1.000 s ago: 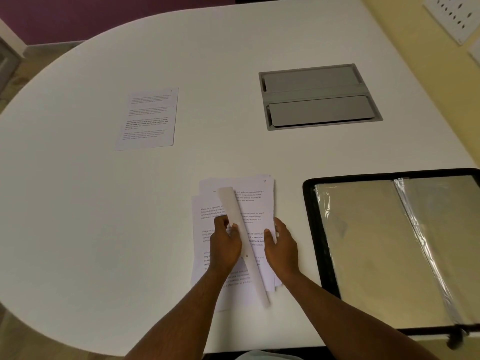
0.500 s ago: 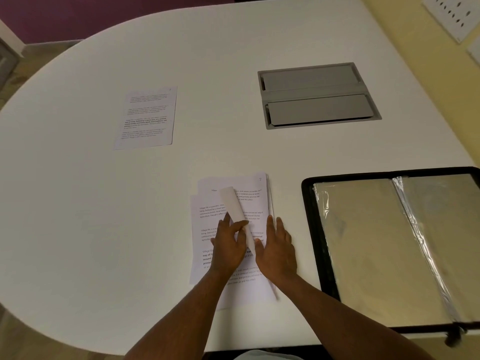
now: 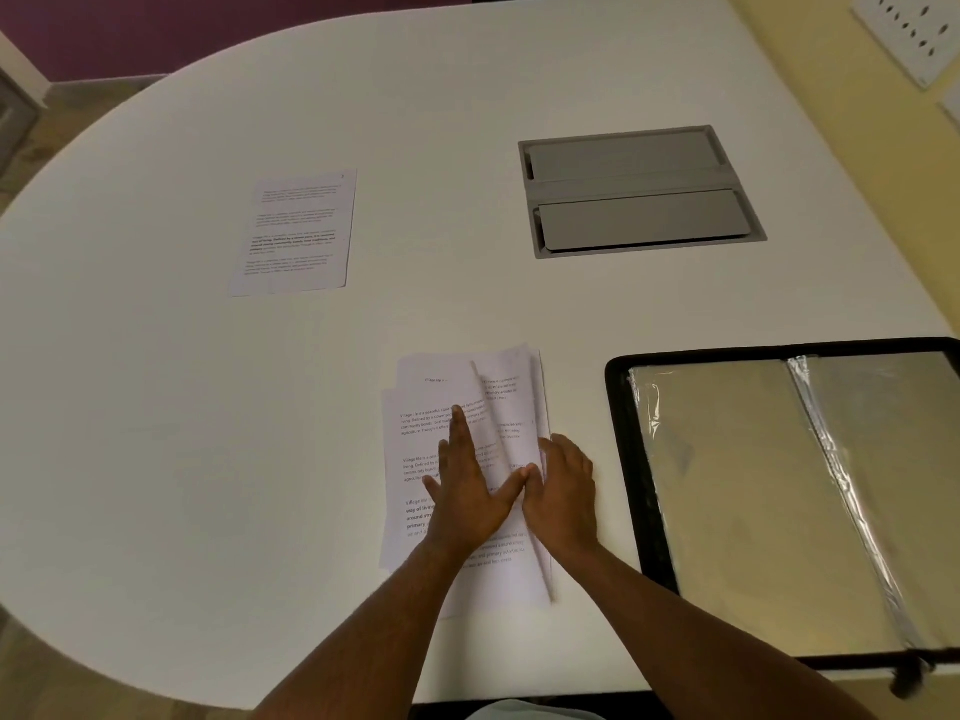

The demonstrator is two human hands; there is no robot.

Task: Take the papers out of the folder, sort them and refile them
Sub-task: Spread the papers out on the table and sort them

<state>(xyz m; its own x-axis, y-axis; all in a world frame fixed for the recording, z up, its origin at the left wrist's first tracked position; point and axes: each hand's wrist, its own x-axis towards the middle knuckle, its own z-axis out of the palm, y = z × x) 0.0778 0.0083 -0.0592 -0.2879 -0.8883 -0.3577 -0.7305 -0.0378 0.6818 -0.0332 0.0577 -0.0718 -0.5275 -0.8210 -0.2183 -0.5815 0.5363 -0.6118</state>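
One printed sheet (image 3: pixel 296 233) lay by itself toward the left of the white, rounded desk (image 3: pixel 156 407), flat and well apart from everything else. Nearer the person sat the loose pile of papers (image 3: pixel 467 475), fanned unevenly, with one sheet curling up from its right side in a soft arc. The left hand (image 3: pixel 465 491) lay flat on the printed page, fingers (image 3: pixel 460 433) straight and spread, pressing rather than gripping. Just beside it the right hand (image 3: pixel 563 498) rested at the pile's right edge, its fingers bent over the lifted sheets; whether they pinched one I could not tell. Such paper looked light, limp and slippery sheet on sheet, so I judged it best lifted by a corner or free edge while the other palm pinned the rest. Beyond, a grey metal hatch (image 3: pixel 636 192) sat flush in the desk. Far right, the black-rimmed folder (image 3: pixel 623 459) lay open, its glossy plastic sleeves crinkled and reflective.
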